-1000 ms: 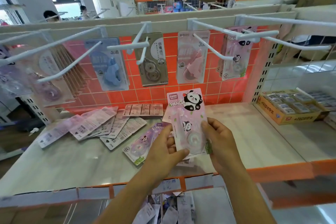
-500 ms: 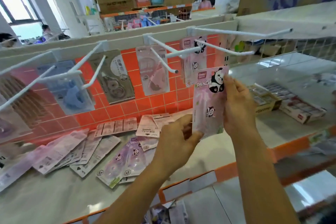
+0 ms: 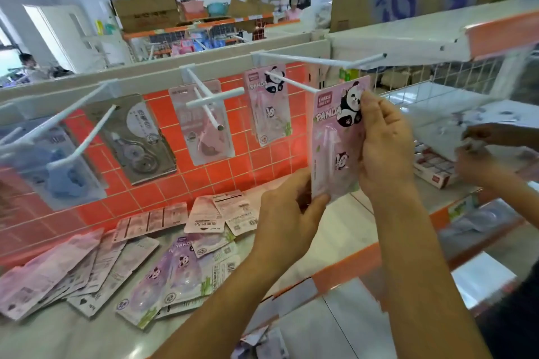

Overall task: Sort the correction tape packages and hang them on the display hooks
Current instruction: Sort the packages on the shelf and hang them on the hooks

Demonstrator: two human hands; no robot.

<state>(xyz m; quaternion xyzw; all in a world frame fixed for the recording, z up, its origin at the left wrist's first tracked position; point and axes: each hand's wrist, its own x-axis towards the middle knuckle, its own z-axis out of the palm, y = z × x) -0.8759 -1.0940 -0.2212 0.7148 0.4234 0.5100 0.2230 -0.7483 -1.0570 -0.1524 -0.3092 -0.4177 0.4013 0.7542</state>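
1. The step in hand is hanging. The right grip [image 3: 382, 142] pinches the top of a pink panda package [image 3: 332, 148] at its panda print, and the left grip [image 3: 287, 213] holds the bottom edge between thumb and fingers.
2. The package is upright in the air, its top corner just beside the tip of a hook [image 3: 291, 82].
3. A matching panda pack [image 3: 267, 113] hangs at the back of that hook, so the sort looks right.
4. Next, the hang hole, which cannot be made out here, must meet the hook tip before the package slides back.
5. Many loose packs [image 3: 116, 265] lie on the shelf [image 3: 347, 230], so the task appears far from done.
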